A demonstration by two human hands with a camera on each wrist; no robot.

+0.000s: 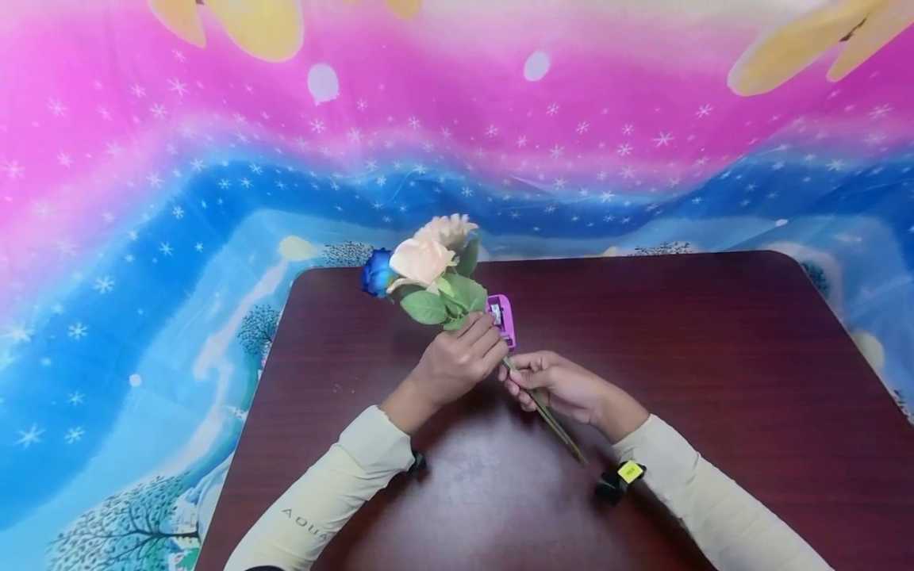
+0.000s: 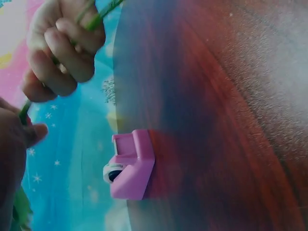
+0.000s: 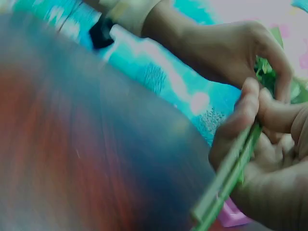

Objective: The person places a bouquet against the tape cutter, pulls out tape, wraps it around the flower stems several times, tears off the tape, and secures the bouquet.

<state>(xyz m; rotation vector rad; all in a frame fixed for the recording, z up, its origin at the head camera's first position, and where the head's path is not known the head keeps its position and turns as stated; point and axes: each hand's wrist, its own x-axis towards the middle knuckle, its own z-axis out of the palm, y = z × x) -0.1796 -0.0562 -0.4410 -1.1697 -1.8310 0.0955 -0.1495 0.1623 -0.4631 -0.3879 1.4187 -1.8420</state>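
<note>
A bunch of artificial flowers is held up over the table, tilted so the heads point to the far left. It has a blue rose (image 1: 376, 274), a pale peach rose (image 1: 423, 262), another pale bloom (image 1: 453, 230) behind and green leaves (image 1: 424, 307). My left hand (image 1: 464, 353) grips the stems just under the leaves. Lower down, my right hand (image 1: 560, 386) pinches the same stems (image 3: 226, 178) between thumb and fingers, and their cut ends stick out toward me. Behind my left hand stands a pink tape dispenser (image 2: 139, 168), partly hidden in the head view.
The dark red-brown table (image 1: 678, 333) has rounded far corners. A pink and blue patterned cloth (image 1: 500, 143) hangs behind it and down its left side. Black wrist cameras sit on both wrists, the right one (image 1: 612, 485) low over the tabletop.
</note>
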